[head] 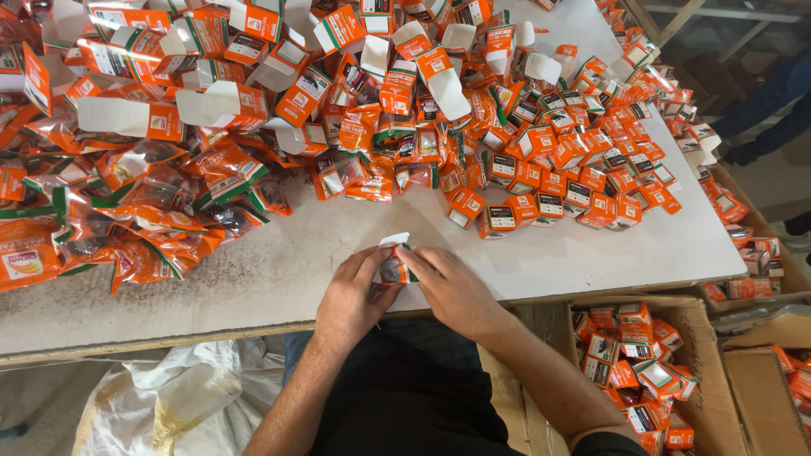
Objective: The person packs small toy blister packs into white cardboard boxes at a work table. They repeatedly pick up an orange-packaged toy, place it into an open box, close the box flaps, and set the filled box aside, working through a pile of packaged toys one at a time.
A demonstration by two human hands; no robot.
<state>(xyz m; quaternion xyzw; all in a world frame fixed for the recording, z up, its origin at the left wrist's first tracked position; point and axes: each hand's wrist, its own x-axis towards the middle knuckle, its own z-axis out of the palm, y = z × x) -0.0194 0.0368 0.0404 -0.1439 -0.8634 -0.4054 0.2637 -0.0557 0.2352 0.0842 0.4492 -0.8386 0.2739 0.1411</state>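
Note:
My left hand (353, 295) and my right hand (454, 290) meet at the near edge of the white table (279, 270). Together they grip one small orange carton (394, 263) with a white flap standing up at its top. Fingers of both hands wrap its sides, so most of it is hidden. A few closed orange cartons (498, 218) lie just beyond my right hand. Shiny orange plastic packets (144, 219) are heaped to the far left of my left hand.
Flat and half-folded orange-and-white cartons (220, 105) cover the back of the table. A cardboard box (701, 317) of filled cartons stands at my right, below the table edge. A white sack (177, 401) lies on the floor at left. Another person's legs (773, 101) show at far right.

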